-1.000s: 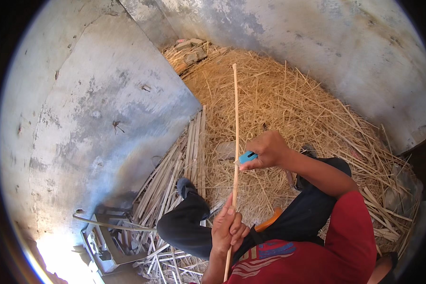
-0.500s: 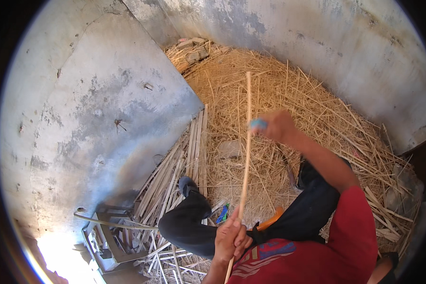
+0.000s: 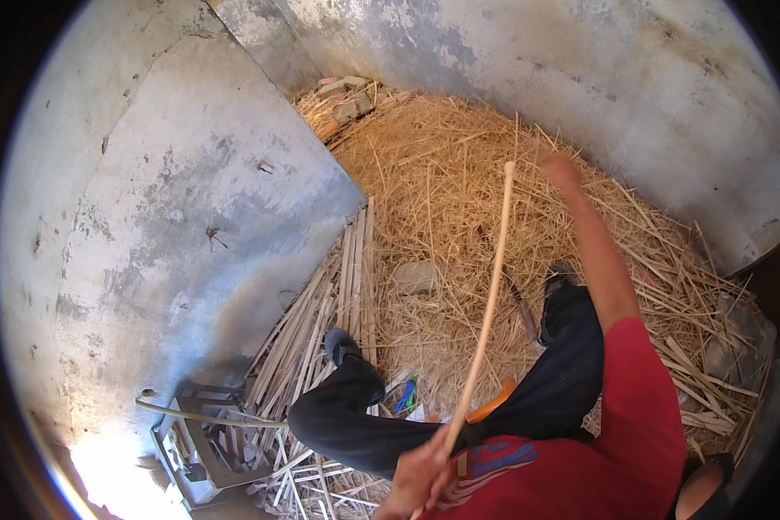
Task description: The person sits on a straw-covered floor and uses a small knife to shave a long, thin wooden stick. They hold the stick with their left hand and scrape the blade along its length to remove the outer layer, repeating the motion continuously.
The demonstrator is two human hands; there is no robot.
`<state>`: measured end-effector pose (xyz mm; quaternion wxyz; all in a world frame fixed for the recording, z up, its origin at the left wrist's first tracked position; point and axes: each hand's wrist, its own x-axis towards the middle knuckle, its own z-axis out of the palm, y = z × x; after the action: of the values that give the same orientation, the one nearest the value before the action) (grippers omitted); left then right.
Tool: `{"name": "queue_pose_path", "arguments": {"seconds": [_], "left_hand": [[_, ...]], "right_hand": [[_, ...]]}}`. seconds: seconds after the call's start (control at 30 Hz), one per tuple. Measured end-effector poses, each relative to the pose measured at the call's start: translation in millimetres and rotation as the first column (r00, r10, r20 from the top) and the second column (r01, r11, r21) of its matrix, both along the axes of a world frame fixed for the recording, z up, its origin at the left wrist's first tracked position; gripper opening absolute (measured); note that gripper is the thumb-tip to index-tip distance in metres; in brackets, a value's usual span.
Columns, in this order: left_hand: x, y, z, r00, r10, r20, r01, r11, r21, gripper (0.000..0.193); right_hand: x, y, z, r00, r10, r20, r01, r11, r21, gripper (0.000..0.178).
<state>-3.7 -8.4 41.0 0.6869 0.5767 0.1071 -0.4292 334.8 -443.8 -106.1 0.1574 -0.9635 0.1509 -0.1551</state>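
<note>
A long, pale, peeled-looking stick [image 3: 489,316] rises in a slight curve from my lap over the straw. Around its lower part my left hand [image 3: 422,474] is closed, near the front of the red shirt. My right hand [image 3: 562,172] is a blurred fist at the end of my outstretched arm, just right of the stick's far tip and apart from it. What that fist holds is hidden. Between my legs lie an orange object [image 3: 492,402], partly covered, and a blue and green scrap [image 3: 406,394]. A dark curved tool [image 3: 522,310] rests on the straw by my right foot.
Straw and shavings [image 3: 459,139] cover the floor. Split slats [image 3: 321,303] are piled at left, below a stained wall [image 3: 191,173]. A metal frame [image 3: 204,451] stands at lower left. Flat stones [image 3: 414,277] poke through the straw; more slats [image 3: 702,381] lie at right.
My right hand has moved away and to the right, and the blue thing seen in it is out of sight. The stick's far end has swung right; my left hand still grips it.
</note>
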Motion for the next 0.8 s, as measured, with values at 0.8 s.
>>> {"name": "queue_pose_path", "arguments": {"seconds": [0.8], "left_hand": [[53.7, -24.0, -22.2, 0.885, 0.338, 0.32, -0.326, 0.941, -0.091, 0.045]], "right_hand": [[-121.5, 183.2, 70.8, 0.594, 0.752, 0.287, -0.784, 0.621, -0.005, 0.061]]}}
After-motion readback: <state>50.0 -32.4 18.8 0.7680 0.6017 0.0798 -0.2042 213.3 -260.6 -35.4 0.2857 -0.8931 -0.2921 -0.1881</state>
